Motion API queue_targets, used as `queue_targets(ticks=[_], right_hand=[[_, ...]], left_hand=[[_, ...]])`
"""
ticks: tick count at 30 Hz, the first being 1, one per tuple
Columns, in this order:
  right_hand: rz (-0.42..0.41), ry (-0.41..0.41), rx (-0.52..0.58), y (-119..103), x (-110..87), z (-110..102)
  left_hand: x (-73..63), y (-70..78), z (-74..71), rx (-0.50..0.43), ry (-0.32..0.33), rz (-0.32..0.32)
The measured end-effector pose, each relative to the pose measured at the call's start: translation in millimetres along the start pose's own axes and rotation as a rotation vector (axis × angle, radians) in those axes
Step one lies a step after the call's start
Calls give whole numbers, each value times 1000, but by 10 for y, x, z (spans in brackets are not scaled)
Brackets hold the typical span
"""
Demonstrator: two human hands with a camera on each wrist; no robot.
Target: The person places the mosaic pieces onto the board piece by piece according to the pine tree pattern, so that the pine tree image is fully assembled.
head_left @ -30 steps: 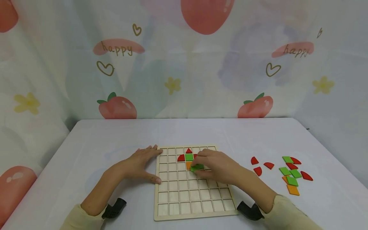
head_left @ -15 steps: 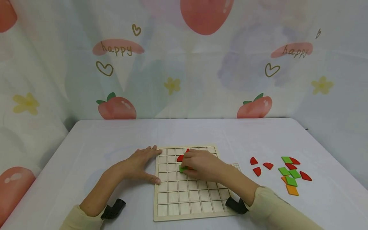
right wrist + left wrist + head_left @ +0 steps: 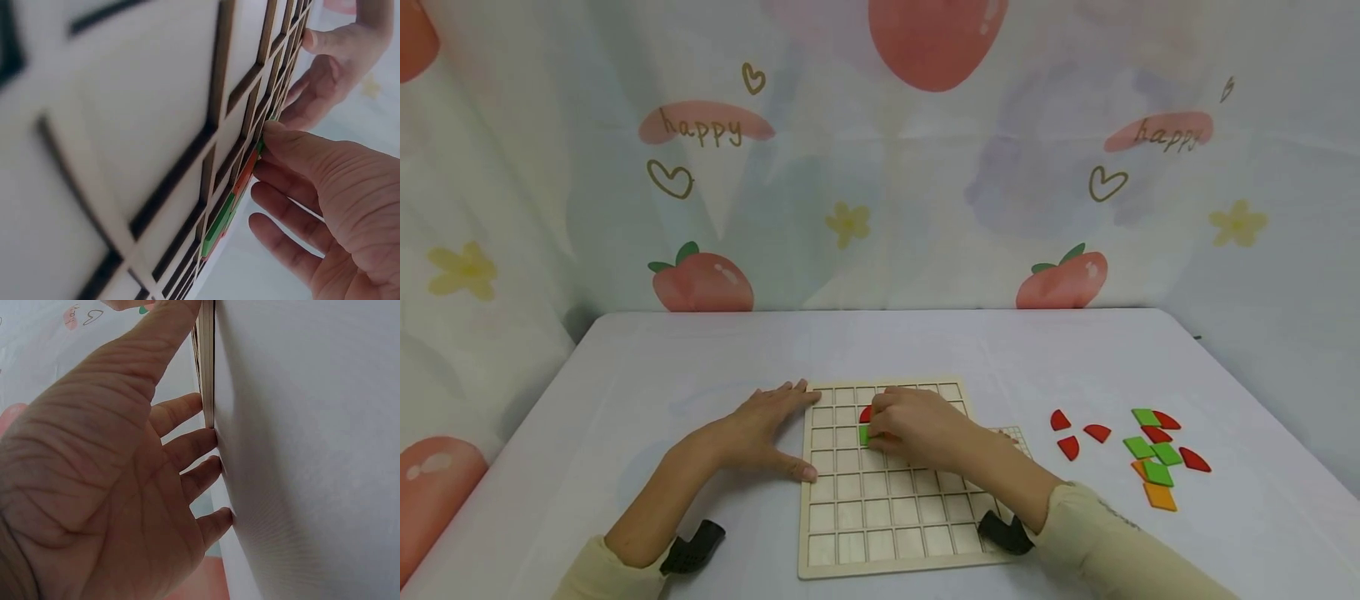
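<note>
A wooden grid board [image 3: 802, 533] lies on the table. My left hand [image 3: 763, 429] rests along its left edge, thumb and forefinger on the rim and fingers spread; the left wrist view shows the other fingertips down on the table. My right hand [image 3: 921, 429] reaches over the upper part of the board. Its thumb and forefinger pinch a green square tile [image 3: 863, 437] at a cell just below a red quarter-circle tile [image 3: 866, 414]. In the right wrist view an orange tile [image 3: 245, 172] and another green tile [image 3: 217, 228] sit in the grid beside it. The hand hides these in the head view.
Right of the board lie three loose red pieces [image 3: 1068, 448]. Farther right is a scattered group of green tiles [image 3: 1158, 474], red pieces [image 3: 1195, 460] and orange tiles [image 3: 1161, 497]. A small finely gridded card [image 3: 1017, 435] shows partly under the right forearm.
My right hand has moved left across the board with the green tile, which is now at the cell under the red quarter-circle. The left hand stays at the board's edge.
</note>
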State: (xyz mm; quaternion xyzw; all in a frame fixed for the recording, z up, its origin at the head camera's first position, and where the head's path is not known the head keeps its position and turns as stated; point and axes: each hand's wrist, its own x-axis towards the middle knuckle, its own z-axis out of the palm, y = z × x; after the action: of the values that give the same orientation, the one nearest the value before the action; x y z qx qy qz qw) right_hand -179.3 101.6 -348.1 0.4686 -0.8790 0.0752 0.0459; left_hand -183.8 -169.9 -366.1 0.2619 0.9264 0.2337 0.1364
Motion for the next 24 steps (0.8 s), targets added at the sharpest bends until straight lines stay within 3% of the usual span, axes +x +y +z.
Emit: queue_targets(ticks=[8,16,24], right_hand=[[4,5,-6,-31,-106,21],[20,85,20,-36,-325,-45],[115,88,47,36,-598,-170]], left_hand=[[3,4,34,-8,-9,-15],[-15,9,22,11,12,-2],[-22,12,6,2,13,8]])
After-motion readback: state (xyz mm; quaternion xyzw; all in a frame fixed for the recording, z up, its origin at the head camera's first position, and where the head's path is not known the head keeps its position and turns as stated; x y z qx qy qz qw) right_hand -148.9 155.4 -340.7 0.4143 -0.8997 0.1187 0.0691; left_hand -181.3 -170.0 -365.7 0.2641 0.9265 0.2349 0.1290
